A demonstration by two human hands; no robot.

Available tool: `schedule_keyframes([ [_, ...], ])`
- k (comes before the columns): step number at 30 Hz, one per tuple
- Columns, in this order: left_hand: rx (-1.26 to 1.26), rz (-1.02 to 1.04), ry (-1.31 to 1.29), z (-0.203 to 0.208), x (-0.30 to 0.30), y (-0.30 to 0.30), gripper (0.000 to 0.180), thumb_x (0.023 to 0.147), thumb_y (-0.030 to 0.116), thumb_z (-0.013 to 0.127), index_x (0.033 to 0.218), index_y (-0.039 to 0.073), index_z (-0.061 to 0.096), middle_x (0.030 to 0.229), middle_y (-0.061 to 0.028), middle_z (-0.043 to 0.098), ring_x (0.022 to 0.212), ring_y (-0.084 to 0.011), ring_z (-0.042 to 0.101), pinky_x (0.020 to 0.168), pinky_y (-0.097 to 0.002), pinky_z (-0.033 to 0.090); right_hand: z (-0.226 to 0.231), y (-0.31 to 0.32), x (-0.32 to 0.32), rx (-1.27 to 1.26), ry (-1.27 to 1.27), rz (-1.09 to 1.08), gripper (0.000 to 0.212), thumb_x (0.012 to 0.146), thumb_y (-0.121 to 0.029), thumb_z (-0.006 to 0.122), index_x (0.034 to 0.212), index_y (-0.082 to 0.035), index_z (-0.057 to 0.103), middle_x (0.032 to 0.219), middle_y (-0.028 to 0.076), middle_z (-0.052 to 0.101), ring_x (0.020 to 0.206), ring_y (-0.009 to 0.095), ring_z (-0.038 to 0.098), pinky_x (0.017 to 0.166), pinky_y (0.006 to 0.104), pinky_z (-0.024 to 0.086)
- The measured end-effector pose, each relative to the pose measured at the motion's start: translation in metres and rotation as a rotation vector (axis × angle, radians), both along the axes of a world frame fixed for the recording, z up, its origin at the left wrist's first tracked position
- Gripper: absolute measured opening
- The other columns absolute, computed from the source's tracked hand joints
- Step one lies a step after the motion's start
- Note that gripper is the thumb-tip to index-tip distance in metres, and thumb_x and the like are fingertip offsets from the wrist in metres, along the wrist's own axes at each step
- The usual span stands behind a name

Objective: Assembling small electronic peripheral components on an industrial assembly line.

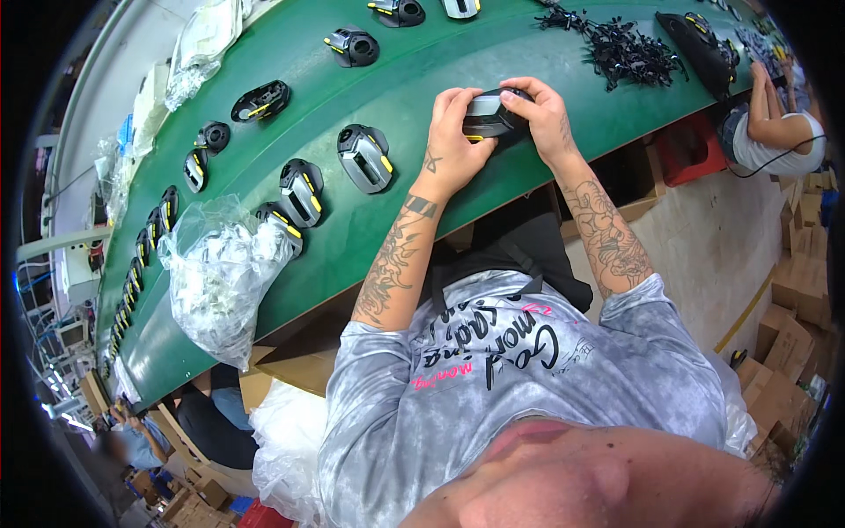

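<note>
A black-and-grey plastic housing with a yellow accent (489, 116) is held between both hands above the green work surface (414, 97). My left hand (452, 141) grips its left end, with the thumb along the near side. From the other end, my right hand (546, 118) closes on it, thumb pressed on top. Fingers cover part of the housing, so its underside is hidden. To the left of my hands lie similar housings: the nearest one (366, 158), another (302, 194) further left, and one (282, 225) beside a clear plastic bag.
The clear bag of small parts (216, 277) sits near the surface's front edge at left. A pile of small black parts (629, 53) lies at far right. More housings (352, 46) line the surface. Another person (775, 132) works at right, beyond a red crate (689, 151). Cardboard boxes (788, 343) stand at right.
</note>
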State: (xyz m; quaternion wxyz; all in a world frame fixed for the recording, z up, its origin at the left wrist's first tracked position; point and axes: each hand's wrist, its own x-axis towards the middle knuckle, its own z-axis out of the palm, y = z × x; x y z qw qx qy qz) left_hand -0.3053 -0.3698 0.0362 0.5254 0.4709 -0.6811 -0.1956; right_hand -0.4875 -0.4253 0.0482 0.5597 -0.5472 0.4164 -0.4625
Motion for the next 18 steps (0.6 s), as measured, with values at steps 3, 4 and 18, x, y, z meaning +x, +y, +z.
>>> schedule_keyframes([
  [3,-0.002,-0.022,-0.041,0.01,-0.004,0.0,0.067,0.067,0.005,0.084,0.128,0.001,0.058,0.122,-0.0195,0.059,0.114,-0.0388,0.061,0.097,-0.0432,0.054,-0.009,-0.012,0.002,0.09,-0.143,-0.018,0.035,0.097,-0.02,0.073,0.123,0.002,0.067,0.102,0.004,0.07,0.094,0.01,0.064,0.086,0.0249,0.051],
  [4,-0.004,-0.022,-0.049,0.016,-0.003,0.004,0.067,0.067,0.005,0.084,0.128,0.001,0.058,0.122,-0.0195,0.059,0.114,-0.0388,0.061,0.097,-0.0432,0.054,-0.009,-0.011,0.001,0.088,-0.151,-0.018,0.035,0.097,-0.02,0.073,0.123,0.002,0.067,0.102,0.004,0.07,0.094,0.01,0.064,0.086,0.0249,0.051],
  [18,0.385,1.015,-0.795,0.084,0.171,-0.055,0.061,0.098,0.051,0.063,0.12,-0.006,0.061,0.115,-0.0293,0.071,0.104,-0.044,0.072,0.091,-0.0506,0.057,-0.021,-0.01,-0.016,-0.08,-0.094,0.046,0.02,0.102,-0.016,0.062,0.116,-0.001,0.062,0.092,0.005,0.07,0.086,0.013,0.067,0.08,0.0273,0.053],
])
